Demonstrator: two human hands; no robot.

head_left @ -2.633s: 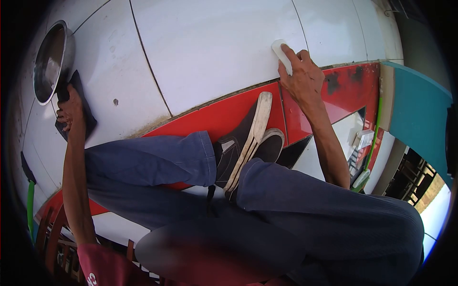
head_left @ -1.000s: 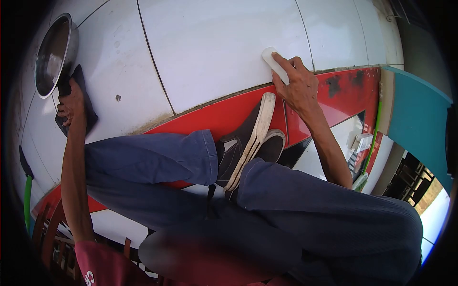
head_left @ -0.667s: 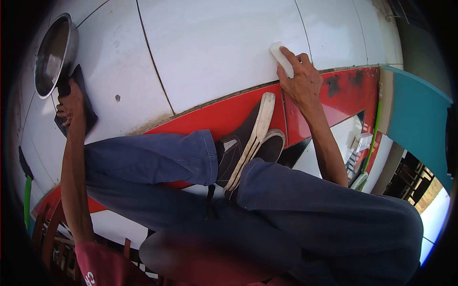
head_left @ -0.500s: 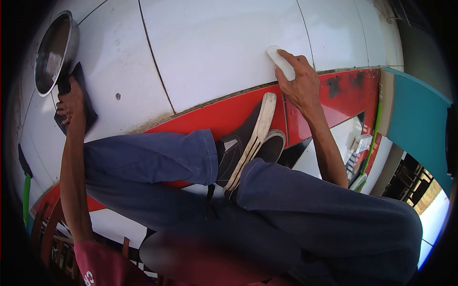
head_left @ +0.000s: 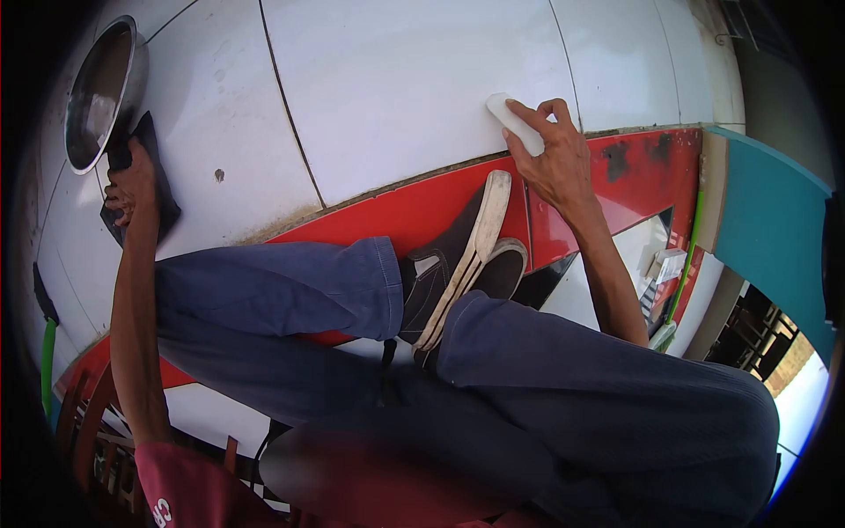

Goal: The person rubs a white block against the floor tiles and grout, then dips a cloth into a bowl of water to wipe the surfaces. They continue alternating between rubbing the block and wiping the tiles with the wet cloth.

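My right hand (head_left: 556, 154) is closed around a white oblong block (head_left: 518, 126), which lies against the white tiles just above the red strip. What the block is made of I cannot make out. At the left, my left hand (head_left: 132, 189) has its fingers curled on a black cloth (head_left: 157, 172) that looks folded. The cloth is on the tiles beside a metal bowl (head_left: 136, 84) with brownish liquid in it.
My legs in blue trousers (head_left: 282, 286) and dark shoes (head_left: 466, 255) fill the middle, over red tiles (head_left: 396, 202). A teal panel (head_left: 766, 211) stands at the right. A small white box (head_left: 667, 264) lies near a green stick (head_left: 691, 255).
My right hand has shifted slightly toward the red strip and to the left with the white block. My left hand and the black cloth stay nearly where they were.
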